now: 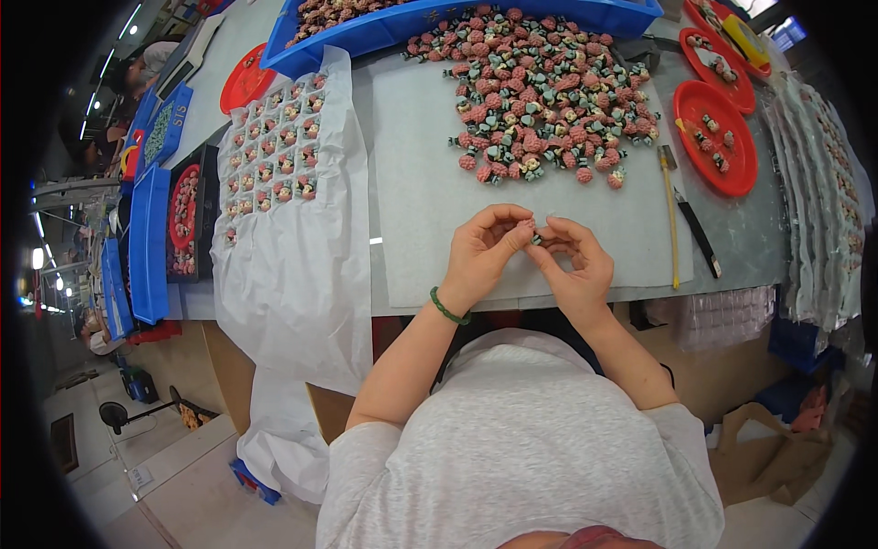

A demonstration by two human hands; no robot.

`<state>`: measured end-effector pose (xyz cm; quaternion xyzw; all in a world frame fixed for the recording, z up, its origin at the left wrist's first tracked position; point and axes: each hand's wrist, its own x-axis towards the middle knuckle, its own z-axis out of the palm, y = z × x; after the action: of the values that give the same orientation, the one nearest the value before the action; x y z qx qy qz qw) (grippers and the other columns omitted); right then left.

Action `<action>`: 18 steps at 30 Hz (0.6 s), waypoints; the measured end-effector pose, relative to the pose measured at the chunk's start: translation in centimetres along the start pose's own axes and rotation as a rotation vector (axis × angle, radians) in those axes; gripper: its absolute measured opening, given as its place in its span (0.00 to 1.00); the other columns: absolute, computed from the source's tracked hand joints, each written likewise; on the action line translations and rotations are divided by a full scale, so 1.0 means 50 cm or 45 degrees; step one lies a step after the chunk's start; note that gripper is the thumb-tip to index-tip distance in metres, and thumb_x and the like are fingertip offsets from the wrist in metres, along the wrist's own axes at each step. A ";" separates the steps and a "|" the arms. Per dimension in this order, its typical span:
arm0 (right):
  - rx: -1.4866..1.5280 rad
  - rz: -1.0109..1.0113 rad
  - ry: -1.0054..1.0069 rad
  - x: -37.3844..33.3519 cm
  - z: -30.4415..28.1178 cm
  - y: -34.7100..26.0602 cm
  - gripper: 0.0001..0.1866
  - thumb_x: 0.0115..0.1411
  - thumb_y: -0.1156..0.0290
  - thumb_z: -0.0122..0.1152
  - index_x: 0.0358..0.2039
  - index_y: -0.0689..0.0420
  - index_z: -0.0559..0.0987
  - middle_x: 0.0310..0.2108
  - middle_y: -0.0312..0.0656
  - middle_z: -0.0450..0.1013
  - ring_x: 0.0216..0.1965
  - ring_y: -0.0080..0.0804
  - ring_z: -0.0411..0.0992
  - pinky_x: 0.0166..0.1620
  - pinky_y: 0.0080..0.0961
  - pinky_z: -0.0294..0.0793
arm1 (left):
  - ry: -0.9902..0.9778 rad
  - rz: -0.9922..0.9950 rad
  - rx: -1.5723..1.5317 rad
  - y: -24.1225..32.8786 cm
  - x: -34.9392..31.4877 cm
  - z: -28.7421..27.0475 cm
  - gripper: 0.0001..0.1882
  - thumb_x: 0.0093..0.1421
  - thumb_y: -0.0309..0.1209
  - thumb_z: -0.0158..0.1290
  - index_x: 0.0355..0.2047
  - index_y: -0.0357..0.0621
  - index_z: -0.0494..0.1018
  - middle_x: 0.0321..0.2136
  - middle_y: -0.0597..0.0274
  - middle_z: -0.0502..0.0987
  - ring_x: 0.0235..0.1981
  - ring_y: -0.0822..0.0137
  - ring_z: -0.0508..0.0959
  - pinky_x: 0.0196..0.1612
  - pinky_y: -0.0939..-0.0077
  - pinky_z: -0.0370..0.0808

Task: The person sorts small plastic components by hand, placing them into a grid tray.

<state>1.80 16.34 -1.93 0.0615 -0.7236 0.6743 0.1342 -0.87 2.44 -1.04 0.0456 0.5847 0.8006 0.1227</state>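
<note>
Over the front part of a white sheet, my left hand and my right hand meet fingertip to fingertip. Between them is a small painted figurine with a pink top and a grey-green part, mostly covered by the fingers. My left thumb and forefinger pinch its pink side, and the fingers of my right hand close on the other side. Just beyond my hands spreads a large heap of similar figurines, pink, cream and grey-green, lying every which way.
Left of the sheet, a compartment tray holds rows of figurines on white paper. A blue bin stands behind the heap. To the right lie a yellow-handled brush, a black-handled knife and a red plate with several figurines.
</note>
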 end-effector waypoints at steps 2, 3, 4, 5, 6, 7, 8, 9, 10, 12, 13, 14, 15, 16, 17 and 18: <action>-0.016 -0.020 -0.009 0.001 0.000 -0.001 0.16 0.48 0.81 0.61 0.39 0.63 0.72 0.31 0.41 0.72 0.31 0.24 0.72 0.36 0.18 0.73 | -0.024 -0.011 0.054 -0.004 0.002 -0.008 0.11 0.58 0.26 0.47 0.40 0.34 0.69 0.34 0.62 0.74 0.37 0.75 0.72 0.40 0.82 0.70; -0.033 -0.039 -0.020 0.001 -0.001 -0.001 0.15 0.47 0.81 0.61 0.38 0.63 0.73 0.31 0.42 0.73 0.30 0.24 0.72 0.35 0.18 0.73 | -0.008 -0.038 -0.041 -0.005 0.004 -0.012 0.11 0.58 0.26 0.46 0.41 0.34 0.68 0.35 0.60 0.74 0.37 0.74 0.73 0.40 0.81 0.70; -0.035 -0.042 -0.018 0.003 -0.002 -0.002 0.15 0.47 0.81 0.61 0.38 0.63 0.73 0.31 0.42 0.73 0.30 0.24 0.72 0.35 0.18 0.73 | 0.008 -0.066 -0.137 -0.005 0.005 -0.015 0.12 0.59 0.25 0.46 0.42 0.34 0.68 0.37 0.57 0.74 0.38 0.72 0.73 0.41 0.81 0.69; -0.051 -0.074 -0.055 0.006 -0.004 -0.003 0.15 0.47 0.81 0.61 0.37 0.63 0.73 0.31 0.42 0.73 0.30 0.24 0.72 0.34 0.18 0.73 | 0.004 -0.062 -0.136 -0.003 0.006 -0.016 0.12 0.59 0.25 0.46 0.42 0.34 0.68 0.37 0.57 0.74 0.38 0.72 0.73 0.41 0.81 0.69; -0.068 -0.106 -0.092 0.011 -0.007 -0.005 0.14 0.47 0.81 0.61 0.37 0.62 0.74 0.31 0.43 0.73 0.29 0.25 0.72 0.32 0.18 0.73 | 0.007 -0.095 -0.150 0.000 0.005 -0.016 0.12 0.59 0.25 0.45 0.43 0.34 0.66 0.39 0.56 0.74 0.39 0.71 0.73 0.42 0.81 0.69; -0.070 -0.111 -0.090 0.018 -0.016 -0.010 0.14 0.47 0.81 0.61 0.37 0.62 0.74 0.31 0.43 0.73 0.29 0.25 0.72 0.32 0.18 0.73 | 0.010 -0.127 -0.163 0.002 0.006 -0.016 0.13 0.59 0.25 0.44 0.45 0.34 0.65 0.40 0.54 0.73 0.40 0.70 0.73 0.42 0.80 0.69; -0.222 -0.154 -0.091 0.030 -0.030 -0.016 0.14 0.47 0.82 0.60 0.38 0.63 0.73 0.32 0.43 0.72 0.31 0.25 0.72 0.34 0.18 0.72 | 0.008 -0.122 -0.163 0.001 0.006 -0.017 0.13 0.59 0.25 0.44 0.45 0.34 0.65 0.40 0.54 0.73 0.40 0.70 0.73 0.42 0.80 0.69; -0.371 -0.196 -0.093 0.043 -0.045 -0.022 0.15 0.48 0.83 0.59 0.38 0.63 0.72 0.32 0.43 0.72 0.33 0.26 0.72 0.35 0.18 0.71 | -0.008 -0.127 -0.205 0.000 0.005 -0.017 0.14 0.59 0.25 0.44 0.46 0.35 0.65 0.40 0.54 0.73 0.40 0.70 0.73 0.43 0.80 0.69; -0.490 -0.241 0.000 0.061 -0.060 -0.022 0.15 0.47 0.83 0.58 0.38 0.62 0.72 0.33 0.43 0.72 0.34 0.29 0.71 0.36 0.20 0.70 | -0.024 -0.132 -0.247 -0.001 0.004 -0.018 0.14 0.60 0.25 0.44 0.46 0.35 0.64 0.41 0.54 0.73 0.40 0.69 0.74 0.43 0.80 0.69; -0.615 -0.291 0.099 0.099 -0.089 -0.029 0.16 0.46 0.83 0.58 0.38 0.62 0.72 0.34 0.43 0.72 0.36 0.32 0.71 0.37 0.22 0.70 | -0.027 -0.127 -0.227 -0.003 0.004 -0.021 0.14 0.59 0.24 0.43 0.46 0.33 0.63 0.41 0.52 0.72 0.41 0.67 0.73 0.45 0.77 0.69; -0.864 -0.287 0.148 0.116 -0.100 -0.036 0.15 0.46 0.82 0.57 0.38 0.61 0.73 0.35 0.44 0.71 0.38 0.35 0.70 0.39 0.24 0.69 | -0.024 -0.126 -0.205 -0.003 0.003 -0.022 0.15 0.59 0.24 0.43 0.46 0.32 0.62 0.41 0.49 0.71 0.42 0.65 0.73 0.47 0.74 0.69; -1.115 -0.282 0.200 0.128 -0.111 -0.038 0.14 0.46 0.82 0.57 0.37 0.61 0.73 0.35 0.44 0.71 0.39 0.38 0.69 0.42 0.26 0.68 | -0.028 -0.121 -0.209 -0.002 0.003 -0.021 0.15 0.59 0.24 0.43 0.46 0.32 0.62 0.41 0.49 0.71 0.42 0.65 0.73 0.47 0.74 0.69; -1.119 -0.288 0.201 0.131 -0.125 -0.028 0.14 0.46 0.82 0.57 0.37 0.61 0.73 0.35 0.44 0.71 0.39 0.38 0.69 0.42 0.26 0.68 | -0.020 -0.118 -0.207 0.000 0.003 -0.020 0.15 0.59 0.23 0.43 0.46 0.32 0.62 0.42 0.49 0.71 0.43 0.65 0.73 0.47 0.73 0.69; -1.111 -0.229 0.125 0.131 -0.137 -0.011 0.15 0.46 0.81 0.58 0.37 0.61 0.73 0.36 0.44 0.70 0.39 0.40 0.69 0.43 0.27 0.67 | -0.012 -0.116 -0.206 0.001 0.003 -0.020 0.15 0.59 0.23 0.43 0.46 0.32 0.62 0.42 0.49 0.71 0.43 0.64 0.73 0.48 0.73 0.69; -1.101 -0.169 0.048 0.133 -0.140 -0.006 0.15 0.46 0.80 0.58 0.38 0.61 0.73 0.37 0.45 0.70 0.40 0.42 0.68 0.44 0.29 0.66 | -0.012 -0.110 -0.210 0.000 0.004 -0.020 0.15 0.59 0.23 0.43 0.46 0.32 0.62 0.42 0.49 0.71 0.43 0.64 0.73 0.48 0.73 0.69; -1.104 -0.174 0.045 0.130 -0.140 -0.005 0.15 0.46 0.80 0.58 0.38 0.61 0.73 0.37 0.45 0.70 0.40 0.42 0.68 0.44 0.29 0.66 | -0.021 -0.111 -0.204 -0.001 0.004 -0.020 0.14 0.60 0.24 0.42 0.46 0.32 0.62 0.42 0.50 0.71 0.42 0.64 0.73 0.47 0.73 0.70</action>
<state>-3.56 23.89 0.47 0.0357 -0.9315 0.2987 0.2044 -1.27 1.56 -1.43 0.0167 0.5192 0.8383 0.1654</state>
